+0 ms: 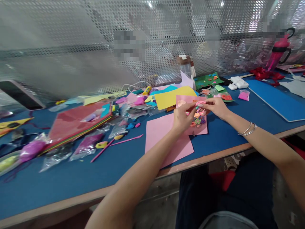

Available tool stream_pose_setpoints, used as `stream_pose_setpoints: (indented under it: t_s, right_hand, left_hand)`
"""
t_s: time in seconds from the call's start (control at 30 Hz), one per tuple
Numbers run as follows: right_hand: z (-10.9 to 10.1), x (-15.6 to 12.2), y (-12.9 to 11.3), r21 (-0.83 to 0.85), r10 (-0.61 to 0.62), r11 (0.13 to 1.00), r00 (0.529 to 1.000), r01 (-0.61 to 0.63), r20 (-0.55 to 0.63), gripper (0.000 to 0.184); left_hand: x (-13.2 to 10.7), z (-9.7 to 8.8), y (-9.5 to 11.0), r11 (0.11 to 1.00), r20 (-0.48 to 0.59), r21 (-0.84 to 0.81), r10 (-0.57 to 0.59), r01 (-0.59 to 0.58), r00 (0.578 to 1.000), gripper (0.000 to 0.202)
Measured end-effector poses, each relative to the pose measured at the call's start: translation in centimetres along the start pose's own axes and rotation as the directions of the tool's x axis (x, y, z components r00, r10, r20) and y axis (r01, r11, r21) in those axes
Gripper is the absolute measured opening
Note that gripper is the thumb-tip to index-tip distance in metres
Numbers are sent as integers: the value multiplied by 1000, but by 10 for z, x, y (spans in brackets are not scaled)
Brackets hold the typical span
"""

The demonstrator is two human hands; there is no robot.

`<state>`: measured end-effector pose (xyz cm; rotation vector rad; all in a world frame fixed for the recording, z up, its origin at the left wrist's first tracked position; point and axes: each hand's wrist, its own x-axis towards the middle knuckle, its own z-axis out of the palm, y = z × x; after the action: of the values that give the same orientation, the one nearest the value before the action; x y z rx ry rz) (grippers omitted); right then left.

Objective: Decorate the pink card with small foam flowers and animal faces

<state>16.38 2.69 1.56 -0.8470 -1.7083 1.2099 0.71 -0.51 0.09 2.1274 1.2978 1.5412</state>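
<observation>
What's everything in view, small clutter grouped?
Table: 1, blue, foreground
Screen: 1, grey, behind table
Phone-like device: 1, dark, far left
Sheet stack: 1, red-topped, left
Sticks: 2, magenta, centre-left
Plain sheet: 1, pink, front
Card: 1, pink, under hands
Paper: 1, yellow, beyond card
Jar: 1, clear, brown-lidded, by screen
Board: 1, blue, right
Case: 1, white, beside board
Ribbon: count unclear, red, right
Bottle: 1, pink, right
Packets and scraps: many, mixed, mostly left
Held piece: 1, pink, between fingertips
Bangles: 2, silver, right wrist
Legs: 2, dark-trousered, below
Left hand: 1, bare, over card
Right hand: 1, bare, over card
</observation>
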Motion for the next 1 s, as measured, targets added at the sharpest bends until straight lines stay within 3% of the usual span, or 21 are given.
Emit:
stream_pose_setpoints:
  t_s: [0.1, 0.2, 0.27, 0.37, 0.5, 0.6, 0.77, 1.0]
  right_hand:
    - [-3, -1, -4, 66, 80, 995, 996, -79, -23, 40]
    - [-5, -1, -5, 93, 173, 979, 979, -183, 106, 39]
    - [-6, -1, -4, 87, 206, 971, 962, -224, 180, 35]
    - [-6, 1, -1, 78, 191, 976, 971, -204, 146, 30]
    - [-6, 2, 1, 75, 167, 982, 980, -176, 108, 28]
    - [-7, 1, 2, 77, 143, 985, 979, -156, 146, 32]
    - [-7, 1, 3, 100, 167, 976, 958, -195, 234, 33]
    - [-7, 5, 0, 161, 100, 981, 994, -105, 36, 10]
  left_hand:
    - [-1, 0, 2, 1000, -19, -10, -9, 8, 1000, 24]
    - [-2, 0, 3, 994, 12, -107, -6, 7, 1000, 38]
    - [-2, 0, 2, 994, 23, -102, 41, -38, 999, 30]
    - [-2, 0, -2, 985, 40, 48, 162, -163, 986, 16]
    - [-1, -1, -7, 906, 143, 264, 302, -331, 942, 32]
    - [-2, -1, -10, 855, 230, 336, 332, -395, 915, 30]
    - [2, -4, -13, 884, 191, 318, 294, -342, 937, 22]
    - [11, -11, -19, 937, 69, 278, 200, -211, 977, 18]
